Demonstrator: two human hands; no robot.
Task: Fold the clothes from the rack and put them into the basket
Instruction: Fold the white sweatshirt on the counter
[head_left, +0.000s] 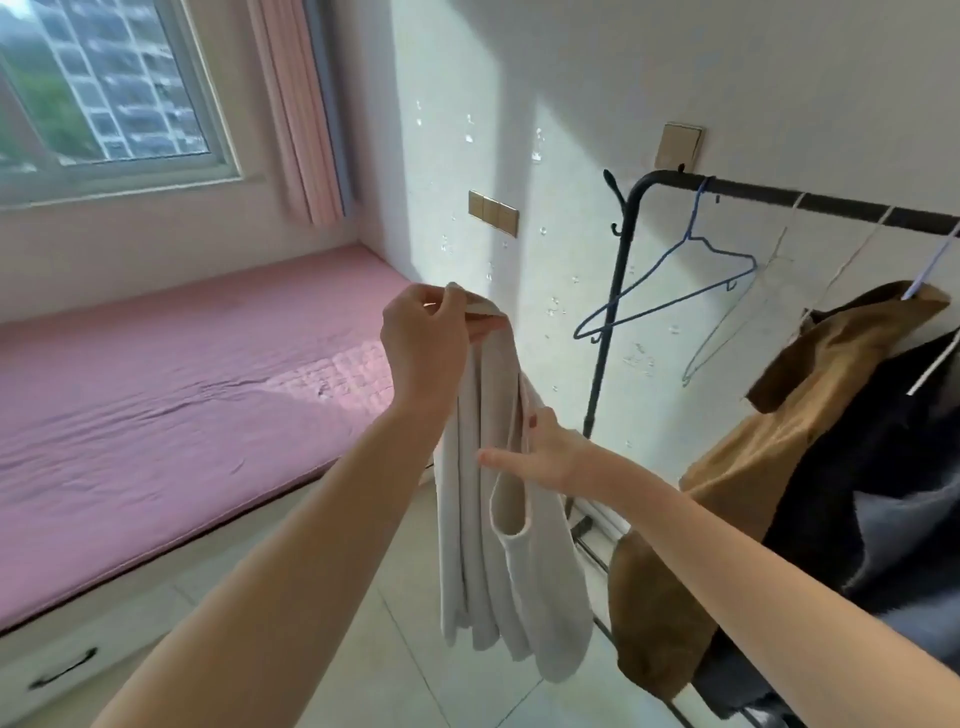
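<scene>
Head view: left hand (423, 345) is raised, fingers & thumb pinching the top edge of a cream sleeveless garment (493, 519), which hangs straight down in loose folds in front of the wall, clear of the floor, just left of the black clothes rack (618, 291). Right hand (540, 452) is lower, fingers spread & mostly straight, laid against the cloth near its armhole opening; thumb side seems tucked behind a fold, so can't tell if it pinches. On the rack rail: an empty blue hanger (670, 291), a thin white wire hanger (737, 317) beside it, then a brown garment (769, 457) w/ a dark garment (893, 493) hung against it at far right. Pink-cushioned window seat (156, 395) runs along the left under the window (98, 88), pink curtain (296, 109) at its corner.
</scene>
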